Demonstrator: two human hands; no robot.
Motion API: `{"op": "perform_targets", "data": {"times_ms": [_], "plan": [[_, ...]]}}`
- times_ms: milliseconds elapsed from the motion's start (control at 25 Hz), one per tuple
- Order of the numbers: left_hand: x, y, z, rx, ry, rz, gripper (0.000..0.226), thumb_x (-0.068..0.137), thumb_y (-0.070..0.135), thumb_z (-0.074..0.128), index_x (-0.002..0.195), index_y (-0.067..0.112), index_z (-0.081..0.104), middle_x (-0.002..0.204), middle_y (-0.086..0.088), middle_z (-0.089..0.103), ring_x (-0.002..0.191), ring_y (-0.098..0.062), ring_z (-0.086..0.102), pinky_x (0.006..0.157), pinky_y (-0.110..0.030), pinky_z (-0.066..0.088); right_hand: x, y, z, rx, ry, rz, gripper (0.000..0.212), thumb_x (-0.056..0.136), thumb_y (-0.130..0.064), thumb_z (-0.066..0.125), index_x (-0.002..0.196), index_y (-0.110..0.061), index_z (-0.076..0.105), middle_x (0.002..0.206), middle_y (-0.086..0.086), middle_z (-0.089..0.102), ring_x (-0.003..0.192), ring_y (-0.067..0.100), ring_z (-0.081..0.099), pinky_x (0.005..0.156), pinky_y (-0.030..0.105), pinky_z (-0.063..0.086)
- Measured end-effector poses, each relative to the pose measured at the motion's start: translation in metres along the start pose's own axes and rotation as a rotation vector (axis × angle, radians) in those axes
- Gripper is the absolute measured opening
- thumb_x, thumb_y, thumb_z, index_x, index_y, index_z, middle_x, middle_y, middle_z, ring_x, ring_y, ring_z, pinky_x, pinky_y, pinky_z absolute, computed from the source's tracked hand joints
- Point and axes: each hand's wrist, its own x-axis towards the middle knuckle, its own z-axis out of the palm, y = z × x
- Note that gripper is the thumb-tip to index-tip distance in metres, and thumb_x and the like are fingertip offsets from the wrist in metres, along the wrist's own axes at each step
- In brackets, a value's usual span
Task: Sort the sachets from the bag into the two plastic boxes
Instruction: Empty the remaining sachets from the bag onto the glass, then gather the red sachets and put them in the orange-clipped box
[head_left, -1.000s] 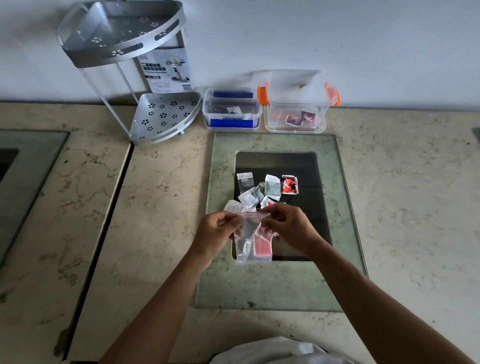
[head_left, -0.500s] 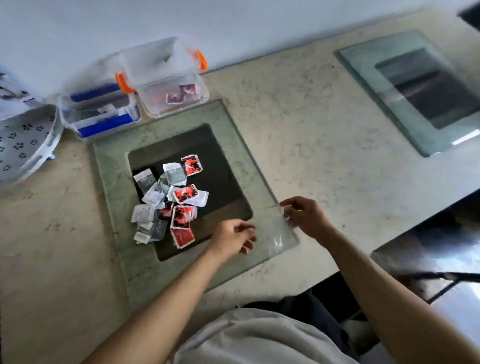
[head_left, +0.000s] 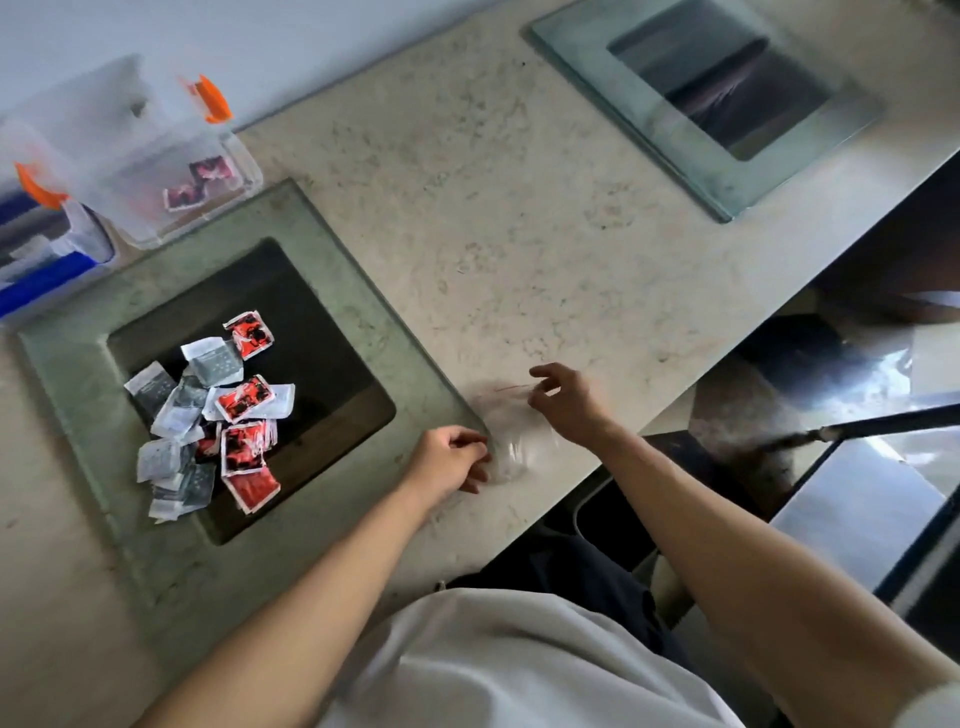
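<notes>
My right hand (head_left: 566, 405) hovers with fingers loosely curled over the clear bag (head_left: 506, 431), thumb and forefinger near its red-striped top edge; motion blur keeps me from telling whether they actually pinch it. My left hand (head_left: 452, 460) sits just left of the bag, fingers curled in at its lower edge, grip likewise unclear. The bag lies flat and looks empty on the stone counter (head_left: 519, 234), just off the right corner of the glass panel (head_left: 332, 249). On the panel's dark centre, left of the bag, the sachets (head_left: 208, 410) lie in a loose heap, red ones mixed with grey-white ones. Beyond the panel, against the wall, stands the orange-latched box (head_left: 156, 171) with red sachets inside; the blue-latched box (head_left: 47, 260) stands to its left.
</notes>
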Motion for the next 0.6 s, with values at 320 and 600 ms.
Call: {"op": "perform_targets", "data": {"times_ms": [320, 600], "plan": [[-0.003, -0.003, 0.003, -0.077, 0.059, -0.038, 0.014, 0.095, 0.001, 0.057, 0.099, 0.009, 0.068, 0.091, -0.013, 0.074, 0.065, -0.025, 0.069, 0.055, -0.034, 0.055, -0.023, -0.012, 0.006, -0.181, 0.034, -0.111, 0.026, 0.087, -0.012, 0.066, 0.112, -0.017, 0.071, 0.113, 0.000, 0.056, 0.085, 0.015, 0.058, 0.073, 0.019, 0.043], [-0.045, -0.023, -0.080, -0.332, 0.351, -0.055, 0.008, 0.097, 0.007, 0.059, 0.102, 0.008, 0.065, 0.086, -0.012, 0.073, 0.062, -0.022, 0.067, 0.056, -0.034, 0.053, -0.024, -0.109, 0.087, -0.291, -0.283, -0.417, 0.018, 0.090, -0.023, 0.065, 0.104, -0.017, 0.074, 0.102, 0.002, 0.068, 0.086, 0.016, 0.063, 0.076, 0.024, 0.046]]}}
